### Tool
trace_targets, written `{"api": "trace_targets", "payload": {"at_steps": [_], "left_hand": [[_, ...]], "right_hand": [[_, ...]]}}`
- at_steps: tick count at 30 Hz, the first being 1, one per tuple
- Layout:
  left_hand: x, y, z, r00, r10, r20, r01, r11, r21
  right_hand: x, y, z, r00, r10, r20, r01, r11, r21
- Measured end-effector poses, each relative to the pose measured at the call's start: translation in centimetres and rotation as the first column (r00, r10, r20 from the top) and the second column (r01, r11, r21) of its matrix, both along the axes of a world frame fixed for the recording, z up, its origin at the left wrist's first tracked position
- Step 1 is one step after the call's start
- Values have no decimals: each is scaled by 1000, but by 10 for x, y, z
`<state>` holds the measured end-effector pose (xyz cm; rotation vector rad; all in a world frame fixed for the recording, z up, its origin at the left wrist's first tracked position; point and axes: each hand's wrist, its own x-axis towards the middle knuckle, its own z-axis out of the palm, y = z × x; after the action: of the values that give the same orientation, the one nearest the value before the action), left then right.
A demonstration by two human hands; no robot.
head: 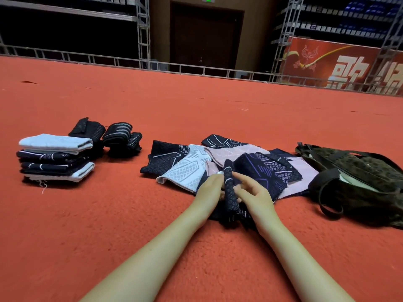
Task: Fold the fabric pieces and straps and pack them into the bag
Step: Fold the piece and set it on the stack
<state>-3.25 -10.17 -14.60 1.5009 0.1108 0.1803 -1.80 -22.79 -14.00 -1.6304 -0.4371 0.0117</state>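
Orange-red carpet (109, 214) underlies everything: left of it sits a white-and-navy striped folded stack (55, 159); centre, navy lattice-patterned pieces (163, 159) (some pale pink (237, 150)); right, a dark olive mottled bag (357, 177).

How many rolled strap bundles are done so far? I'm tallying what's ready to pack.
2 in view: one dark bundle behind the folded stack, another just right of it. More may hide behind the stack.
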Motion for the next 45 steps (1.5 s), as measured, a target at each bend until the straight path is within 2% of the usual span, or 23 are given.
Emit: {"api": "trace_targets", "payload": {"at_steps": [2, 4, 9, 10, 12, 14, 15, 16, 18, 21, 25, 29, 32, 35, 38, 41, 45], "left_hand": [[-1, -1, 1, 1000, 13, -1, -13, 996, -87], [0, 0, -1, 1000, 22, 5, -21, 994, -109], [-2, 0, 1, 999, 30, 40, -28, 998, -53], [-3, 2, 3, 998, 44, 48, -45, 999, 21], [-4, 12, 7, 992, 105, 68, -121, 942, 312], [-4, 25, 7, 983, 163, 80, -176, 744, 644], [-4, 31, 5, 980, 188, 59, -170, 657, 734], [-4, 34, 4, 978, 208, 27, -152, 614, 775], [-4, 35, 0, 979, 206, 2, -127, 598, 792], [-5, 31, -1, 984, 171, 44, -133, 556, 821], [-3, 34, -2, 980, 172, 99, -185, 617, 765], [-7, 34, 9, 977, 93, 193, -193, 774, 603], [-9, 38, 16, 972, -15, 233, -104, 866, 489], [-13, 42, 16, 975, -99, 201, -15, 866, 501], [-12, 42, 15, 967, -48, 251, -76, 883, 464], [-12, 39, 21, 938, 60, 341, -191, 911, 365], [-15, 38, 30, 902, 205, 381, -292, 938, 188]], "right_hand": [[-2, 1, -1, 994, -52, 95, 63, 992, -112], [-3, 1, -1, 989, -90, 115, 109, 979, -174], [-2, 0, -2, 996, -87, -6, 85, 989, -121], [-3, 0, -1, 996, -90, -22, 87, 989, -124], [-1, 0, -1, 994, -104, -23, 100, 983, -155], [-1, 0, 0, 995, -95, -19, 89, 974, -210], [-2, 1, 0, 997, -79, -8, 75, 965, -250], [-5, 3, 0, 998, -64, 13, 65, 952, -299], [-8, 7, -2, 996, -40, 79, 68, 919, -389], [-8, 10, -4, 995, -52, 85, 81, 919, -386], [-6, 8, -4, 998, -58, 12, 60, 972, -226], [-8, 2, 3, 1000, -5, 20, 6, 999, -54], [-10, -3, 9, 994, 76, 84, -70, 995, -76], [-10, -5, 8, 990, 82, 112, -71, 992, -101], [-7, -5, 5, 989, -1, 149, 19, 992, -122], [-3, -5, 1, 991, -80, 110, 89, 993, -77], [-2, -2, -1, 999, -44, -1, 44, 997, 71]]}}
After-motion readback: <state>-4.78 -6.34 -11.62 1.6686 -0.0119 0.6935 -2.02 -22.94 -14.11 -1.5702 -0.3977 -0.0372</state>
